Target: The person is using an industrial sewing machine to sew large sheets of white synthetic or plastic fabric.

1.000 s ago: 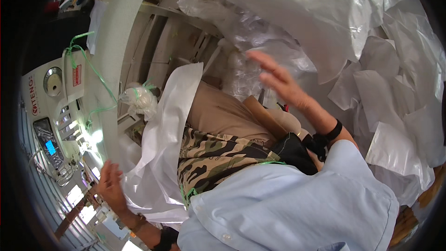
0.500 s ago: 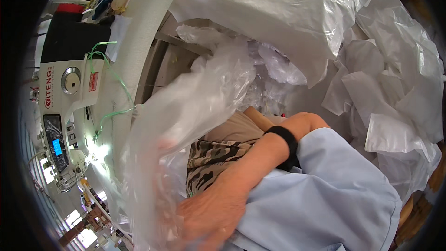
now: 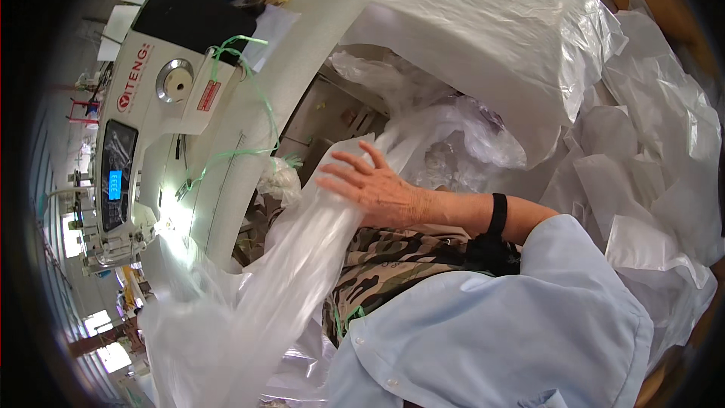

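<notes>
"Film (image 3: 291, 272), clear and crinkled: where did it lie?"

"It ran in a long gathered strip, slanting from the lower left, across the front of the lap, up to the right hand (image 3: 377, 190). Beyond the hand, more plastic led toward a crumpled clump (image 3: 476, 136) at the upper middle."

"Was that hand clamped on it?"

"No, its fingers were spread apart, back of the hand upward, over the upper part of the strip. Whether the palm pressed on the plastic, I could not tell."

"And the left hand?"

"Out of sight, so I could not tell how its fingers stood."

"What was on the left side?"

"A white sewing machine (image 3: 155, 117), with a bright light (image 3: 175, 219) glaring low on it and green string (image 3: 266, 106) trailing over the pale table (image 3: 310, 38). A small white bundle (image 3: 279, 181) showed just left of the fingertips."

"And to the right?"

"Loose white sheets (image 3: 649, 249) lay heaped there, and a large pale sheet (image 3: 483, 38) draped above the clump. Camouflage cloth (image 3: 393, 257) covered the lap, and a black band (image 3: 498, 214) circled the right forearm."
</notes>
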`<state>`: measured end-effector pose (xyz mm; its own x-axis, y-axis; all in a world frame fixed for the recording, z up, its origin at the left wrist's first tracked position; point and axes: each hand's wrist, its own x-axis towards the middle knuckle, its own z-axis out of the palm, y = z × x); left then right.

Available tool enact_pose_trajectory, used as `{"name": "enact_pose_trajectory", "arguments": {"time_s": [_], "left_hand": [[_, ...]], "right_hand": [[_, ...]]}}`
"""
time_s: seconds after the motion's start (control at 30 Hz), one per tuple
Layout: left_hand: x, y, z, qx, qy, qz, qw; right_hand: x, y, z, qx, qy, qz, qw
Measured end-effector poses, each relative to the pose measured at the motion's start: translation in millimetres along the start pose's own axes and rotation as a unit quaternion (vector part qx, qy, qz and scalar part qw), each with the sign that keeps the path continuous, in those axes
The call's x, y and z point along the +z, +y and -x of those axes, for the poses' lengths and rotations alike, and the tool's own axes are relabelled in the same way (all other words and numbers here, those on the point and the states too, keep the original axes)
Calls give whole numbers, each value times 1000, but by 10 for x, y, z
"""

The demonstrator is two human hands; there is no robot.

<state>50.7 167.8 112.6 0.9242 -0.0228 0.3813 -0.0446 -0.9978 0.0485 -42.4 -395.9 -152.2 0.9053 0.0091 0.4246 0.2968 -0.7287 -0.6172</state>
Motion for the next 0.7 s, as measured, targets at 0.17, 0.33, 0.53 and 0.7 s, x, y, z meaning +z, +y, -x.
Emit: {"name": "enact_pose_trajectory", "arguments": {"time_s": [0.17,0.33,0.53,0.7], "left_hand": [[-826,-1402,-100,-157,51,-271,948],[-938,-1395,-39,-163,-2,-319,934],[388,1309,720,213,-227,201,929],[867,2264,953,117,-355,327,868]], "right_hand": [[250,232,86,48,-38,87,994],[277,-2,-41,44,-36,6,998],[161,-1065,-563,-78,-67,-147,984],[-97,-1411,-693,-305,112,-245,913]]}}
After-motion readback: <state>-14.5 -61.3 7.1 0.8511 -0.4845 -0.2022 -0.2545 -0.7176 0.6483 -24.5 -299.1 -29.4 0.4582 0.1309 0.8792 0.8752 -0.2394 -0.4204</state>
